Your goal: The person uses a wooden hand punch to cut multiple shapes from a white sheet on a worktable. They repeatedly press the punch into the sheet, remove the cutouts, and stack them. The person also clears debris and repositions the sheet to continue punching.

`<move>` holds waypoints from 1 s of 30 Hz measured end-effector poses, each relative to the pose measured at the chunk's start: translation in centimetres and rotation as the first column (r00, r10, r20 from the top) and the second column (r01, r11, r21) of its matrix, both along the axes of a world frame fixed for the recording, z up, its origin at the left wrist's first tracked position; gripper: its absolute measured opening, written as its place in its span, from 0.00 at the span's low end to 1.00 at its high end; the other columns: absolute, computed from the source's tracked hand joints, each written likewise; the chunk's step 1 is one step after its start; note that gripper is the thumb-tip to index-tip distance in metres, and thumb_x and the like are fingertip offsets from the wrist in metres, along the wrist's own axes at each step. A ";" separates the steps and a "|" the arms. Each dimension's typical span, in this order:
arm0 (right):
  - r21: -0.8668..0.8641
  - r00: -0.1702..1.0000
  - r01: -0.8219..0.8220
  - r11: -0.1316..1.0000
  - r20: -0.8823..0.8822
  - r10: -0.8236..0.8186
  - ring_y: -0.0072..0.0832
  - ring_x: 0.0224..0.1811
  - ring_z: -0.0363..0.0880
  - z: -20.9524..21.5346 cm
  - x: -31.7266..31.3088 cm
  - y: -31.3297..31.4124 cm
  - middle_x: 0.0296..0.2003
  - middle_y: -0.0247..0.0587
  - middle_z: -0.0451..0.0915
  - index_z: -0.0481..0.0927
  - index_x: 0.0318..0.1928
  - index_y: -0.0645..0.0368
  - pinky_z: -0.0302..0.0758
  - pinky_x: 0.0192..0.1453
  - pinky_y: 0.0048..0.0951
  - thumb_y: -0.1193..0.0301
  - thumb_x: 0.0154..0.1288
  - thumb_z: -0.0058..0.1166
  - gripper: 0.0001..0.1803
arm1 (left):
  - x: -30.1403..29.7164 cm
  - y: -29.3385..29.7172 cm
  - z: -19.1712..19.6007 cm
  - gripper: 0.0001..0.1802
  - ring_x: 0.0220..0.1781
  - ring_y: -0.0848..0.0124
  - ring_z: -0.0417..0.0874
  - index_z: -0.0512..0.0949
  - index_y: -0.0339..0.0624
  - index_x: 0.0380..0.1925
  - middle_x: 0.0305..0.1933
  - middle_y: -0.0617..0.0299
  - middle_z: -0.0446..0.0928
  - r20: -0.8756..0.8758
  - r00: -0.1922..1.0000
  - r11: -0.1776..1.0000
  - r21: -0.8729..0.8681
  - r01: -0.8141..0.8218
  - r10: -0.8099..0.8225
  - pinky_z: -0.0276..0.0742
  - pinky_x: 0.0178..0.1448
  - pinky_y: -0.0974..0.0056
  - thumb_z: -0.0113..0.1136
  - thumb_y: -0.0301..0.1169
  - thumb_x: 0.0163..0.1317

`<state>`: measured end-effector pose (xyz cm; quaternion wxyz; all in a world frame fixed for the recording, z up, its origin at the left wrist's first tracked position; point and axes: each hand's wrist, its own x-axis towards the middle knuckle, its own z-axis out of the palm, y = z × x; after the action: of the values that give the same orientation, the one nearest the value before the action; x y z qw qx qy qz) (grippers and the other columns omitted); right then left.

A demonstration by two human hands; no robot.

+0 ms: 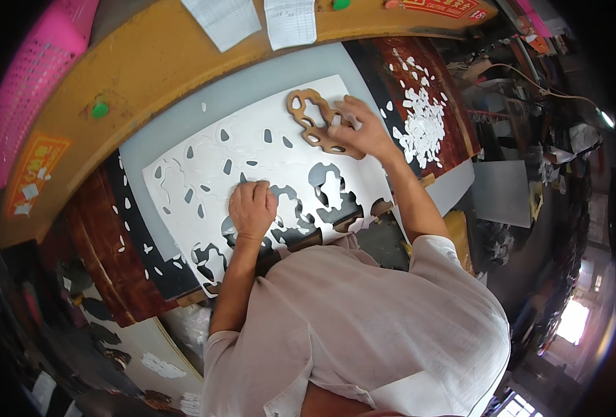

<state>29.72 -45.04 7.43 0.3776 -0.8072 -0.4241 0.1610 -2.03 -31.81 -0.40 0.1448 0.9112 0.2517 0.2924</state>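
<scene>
White cut-out sheet (252, 149) lay flat on the grey counter (183, 118), filling picture centre, with curvy holes cut through it; its 6 o'clock edge was hidden behind the person's shirt (363, 326). Brown wooden template (316, 119), a looped cloud-like shape, sat on the sheet at 1 o'clock. Right hand (360, 128) rested on the template's 4 o'clock end, fingers spread and pressing flat on it, partly covering that end. Left hand (252, 207) was on the sheet at 6 o'clock, fingers curled together, knuckles up; whether they pinched anything could not be told, fingertips hidden under the hand. Pile of white scraps (422, 125) lay on a dark red board (454, 132) at 3 o'clock of the sheet. Two paper slips (256, 21) hung at 12 o'clock, tops cut off. Pink basket (33, 76) at 10 o'clock, cropped by the rim. Lower left was dim and hard to make out.
</scene>
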 end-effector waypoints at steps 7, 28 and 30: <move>0.029 0.878 0.297 0.954 -0.401 -0.261 0.21 0.49 0.84 1.5 0.7 -9.1 0.48 0.35 0.88 0.84 0.64 0.67 0.80 0.58 0.26 0.67 0.75 0.66 0.22 | 0.7 -0.1 0.9 0.07 0.42 0.54 0.82 0.84 0.48 0.40 0.38 0.59 0.78 0.084 0.996 0.998 0.054 -0.007 0.002 0.79 0.44 0.50 0.65 0.29 0.61; 0.097 0.821 -0.312 0.945 0.529 0.217 0.57 0.41 0.82 -13.7 -17.0 -29.0 0.38 0.56 0.84 0.85 0.40 0.66 0.77 0.48 0.52 0.67 0.75 0.58 0.12 | -13.7 -27.7 -6.5 0.10 0.44 0.61 0.80 0.84 0.48 0.28 0.35 0.63 0.80 0.002 0.951 0.950 0.027 -0.310 0.310 0.70 0.52 0.51 0.65 0.41 0.60; 0.124 0.848 -0.267 0.956 0.502 0.171 0.55 0.41 0.81 -14.1 -18.4 -29.8 0.36 0.52 0.82 0.84 0.36 0.63 0.74 0.47 0.55 0.66 0.74 0.59 0.12 | -14.7 -29.2 -6.0 0.09 0.43 0.62 0.80 0.83 0.48 0.27 0.34 0.64 0.80 0.065 0.947 0.948 0.034 -0.317 0.315 0.70 0.51 0.51 0.65 0.40 0.59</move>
<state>11.28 -74.86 -6.68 0.3129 -0.7281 -0.6081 -0.0458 -16.73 -60.98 -6.41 0.0833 0.8530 0.3836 0.3441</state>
